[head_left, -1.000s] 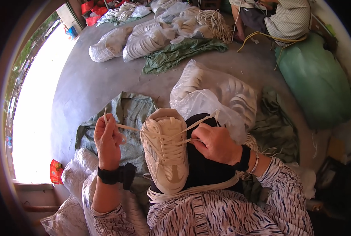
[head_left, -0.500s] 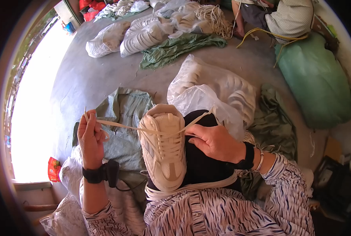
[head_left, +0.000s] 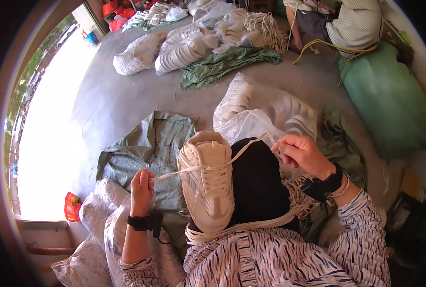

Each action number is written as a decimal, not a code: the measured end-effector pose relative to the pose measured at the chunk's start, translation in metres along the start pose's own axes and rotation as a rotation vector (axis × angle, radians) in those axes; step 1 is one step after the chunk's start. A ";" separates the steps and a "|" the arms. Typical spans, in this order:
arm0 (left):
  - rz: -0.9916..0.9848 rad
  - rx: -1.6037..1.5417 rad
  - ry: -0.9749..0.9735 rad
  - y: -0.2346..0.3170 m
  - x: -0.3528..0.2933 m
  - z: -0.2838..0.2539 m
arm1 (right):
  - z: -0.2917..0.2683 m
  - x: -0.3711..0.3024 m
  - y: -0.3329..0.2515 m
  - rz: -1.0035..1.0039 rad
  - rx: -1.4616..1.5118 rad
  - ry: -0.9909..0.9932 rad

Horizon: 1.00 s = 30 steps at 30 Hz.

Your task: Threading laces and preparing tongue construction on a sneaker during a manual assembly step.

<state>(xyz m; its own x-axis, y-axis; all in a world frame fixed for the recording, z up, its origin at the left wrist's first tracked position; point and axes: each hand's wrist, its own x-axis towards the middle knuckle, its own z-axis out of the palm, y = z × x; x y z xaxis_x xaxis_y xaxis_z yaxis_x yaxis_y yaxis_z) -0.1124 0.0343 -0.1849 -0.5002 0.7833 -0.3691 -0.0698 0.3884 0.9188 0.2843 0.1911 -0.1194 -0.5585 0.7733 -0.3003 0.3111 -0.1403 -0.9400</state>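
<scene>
A cream lace-up sneaker [head_left: 216,208] rests on my dark-clothed lap [head_left: 260,191], toe toward me and heel away. Its flat cream shoelace [head_left: 182,171] is threaded through the eyelets, and a length runs out from the top to either side. To the left of the shoe, my left hand [head_left: 141,191] is closed in a pinch on one side of the lace. Out to the right and a little higher, my right hand [head_left: 303,154] pinches the other side, which arcs slackly over my lap. A bundle of loose laces [head_left: 256,226] lies across my waist.
Clear plastic bags of shoes [head_left: 265,107] lie on the floor ahead, and more bags [head_left: 184,50] farther back. Green woven sacks [head_left: 146,143] spread nearby. A person [head_left: 354,24] sits at the far right beside a stuffed green sack [head_left: 387,100]. A red packet [head_left: 72,206] is at left.
My right hand has moved right, away from the shoe, with the lace. My left hand has come down and closer to the shoe. The view has shifted slightly.
</scene>
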 end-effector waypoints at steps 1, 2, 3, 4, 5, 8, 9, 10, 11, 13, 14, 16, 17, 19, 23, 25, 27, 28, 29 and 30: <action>0.115 0.073 0.010 -0.005 0.004 0.001 | -0.020 -0.013 0.009 0.074 0.024 -0.027; 0.228 0.148 0.015 -0.011 0.010 0.003 | -0.045 -0.023 0.030 0.137 -0.118 0.060; 0.240 0.143 0.002 -0.014 0.016 0.004 | -0.074 -0.034 0.065 -0.013 -0.528 0.235; 0.321 0.280 0.078 -0.009 0.014 -0.006 | -0.089 -0.040 0.094 -0.178 -0.917 0.393; 0.399 0.391 0.121 -0.019 0.025 -0.005 | -0.095 -0.051 0.108 -0.161 -0.929 0.411; 0.630 0.578 0.208 -0.025 0.036 -0.006 | -0.088 -0.055 0.117 0.082 -1.164 0.360; 0.640 0.587 0.205 -0.020 0.033 -0.003 | -0.073 -0.049 0.110 0.004 -1.084 0.359; 0.447 0.626 0.140 -0.007 0.024 0.009 | -0.051 -0.041 0.090 -0.073 -1.003 0.356; 0.246 0.661 0.075 0.004 0.012 0.020 | -0.030 -0.034 0.071 -0.180 -0.829 0.333; 0.387 0.833 0.094 0.017 0.001 0.033 | 0.010 -0.025 0.028 -0.331 -0.553 0.237; 0.667 0.816 0.100 0.019 0.002 0.036 | 0.026 -0.018 0.011 -0.384 -0.451 0.161; 0.781 0.506 0.044 0.028 -0.007 0.056 | 0.047 0.002 0.002 -0.565 -0.504 0.181; 0.784 0.508 0.038 0.035 -0.015 0.069 | 0.051 0.011 0.004 -0.563 -0.503 0.188; 0.747 0.331 -0.105 0.047 -0.028 0.089 | 0.058 0.026 0.005 -0.619 -0.496 0.144; 0.417 0.059 -0.097 0.050 -0.039 0.099 | 0.068 0.031 0.004 -0.418 -0.699 0.052; 0.355 0.086 -0.155 0.052 -0.038 0.093 | 0.071 0.034 0.006 -0.411 -0.715 0.064; 0.292 0.108 -0.215 0.053 -0.037 0.091 | 0.071 0.035 0.005 -0.403 -0.734 0.076; 0.282 0.193 -0.297 0.054 -0.038 0.088 | 0.070 0.037 0.001 -0.403 -0.772 0.042; 0.270 0.278 -0.380 0.055 -0.038 0.086 | 0.071 0.038 0.000 -0.403 -0.810 0.008; 0.314 0.311 -0.421 0.054 -0.039 0.086 | 0.072 0.039 -0.001 -0.407 -0.810 0.001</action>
<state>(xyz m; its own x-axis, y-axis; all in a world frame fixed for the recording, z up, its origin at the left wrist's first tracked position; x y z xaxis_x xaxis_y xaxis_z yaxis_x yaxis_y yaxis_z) -0.0226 0.0667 -0.1327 -0.0677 0.9834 -0.1684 0.3128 0.1812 0.9324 0.2067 0.1768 -0.1424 -0.7429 0.6687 0.0311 0.5358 0.6218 -0.5712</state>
